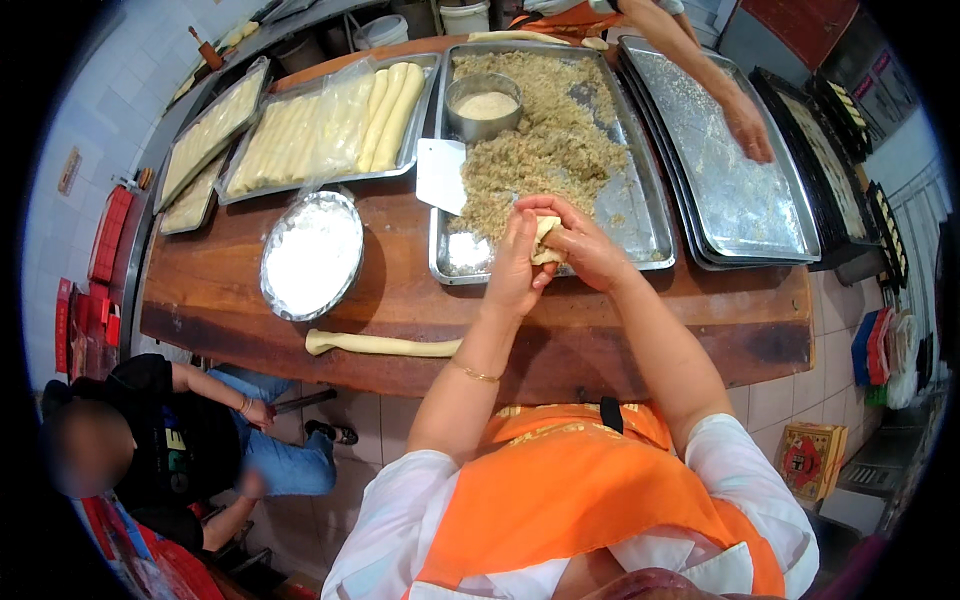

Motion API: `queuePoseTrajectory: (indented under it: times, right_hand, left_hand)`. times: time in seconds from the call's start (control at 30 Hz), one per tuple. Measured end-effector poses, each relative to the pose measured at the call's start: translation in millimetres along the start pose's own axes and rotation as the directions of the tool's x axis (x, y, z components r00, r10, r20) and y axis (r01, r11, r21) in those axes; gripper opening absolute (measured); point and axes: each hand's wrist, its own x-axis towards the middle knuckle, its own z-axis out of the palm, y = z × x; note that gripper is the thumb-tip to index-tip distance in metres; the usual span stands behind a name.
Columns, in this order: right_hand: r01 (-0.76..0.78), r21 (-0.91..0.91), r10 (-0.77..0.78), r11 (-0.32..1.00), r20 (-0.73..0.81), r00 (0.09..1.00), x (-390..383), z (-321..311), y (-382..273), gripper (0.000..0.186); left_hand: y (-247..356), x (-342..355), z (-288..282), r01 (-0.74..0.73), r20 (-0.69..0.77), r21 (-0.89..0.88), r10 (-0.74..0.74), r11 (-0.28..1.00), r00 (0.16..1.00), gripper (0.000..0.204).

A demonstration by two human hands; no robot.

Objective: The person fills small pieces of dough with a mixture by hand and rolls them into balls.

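Note:
Both my hands meet over the near edge of a metal tray [652,262] spread with crumbly tan filling [540,165]. Between them is a small piece of pale dough [546,240], cupped and partly hidden by the fingers. My left hand [515,262] curls round its left side, and my right hand [590,245] presses it from the right. A metal bowl [485,106] of pale grains sits in the filling. Next to it a white flat scraper [441,176] leans on the tray's left rim. A long dough roll [385,344] lies on the table close to my left forearm.
A bowl of white flour [312,255] stands on the wooden table [220,275]. Behind it, a tray holds dough rolls [392,115] partly under plastic. Stacked metal trays [730,170] stand at right, with a co-worker's hand [747,128] above them. Another person [190,430] sits at lower left.

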Motion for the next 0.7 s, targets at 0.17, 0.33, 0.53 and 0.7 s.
queuePoseTrajectory:
  times: [0.17,0.33,0.53,0.7]
  right_hand:
    - [-0.042,-0.126,0.069,0.991,0.214,0.974,-9,-2,-13,0.064]
    - [0.336,-0.685,-0.209,0.646,0.264,0.941,-16,-5,-20,0.077]
    - [0.434,-0.727,-0.313,0.532,0.307,0.899,-18,-1,-15,0.059]
    - [0.297,-0.432,-0.323,0.851,0.014,0.946,-32,16,-13,0.056]
  left_hand:
    - [-10,1,-13,-0.022,-0.022,-0.007,0.022,1.000,1.000,0.035]
    - [-14,-7,-18,0.109,0.139,-0.211,-0.081,0.971,0.987,0.045]
    - [-26,-18,-7,0.060,0.096,-0.052,-0.055,0.997,0.994,0.047]
    - [-22,-32,-5,0.097,0.294,-0.195,-0.036,0.976,0.955,0.046]
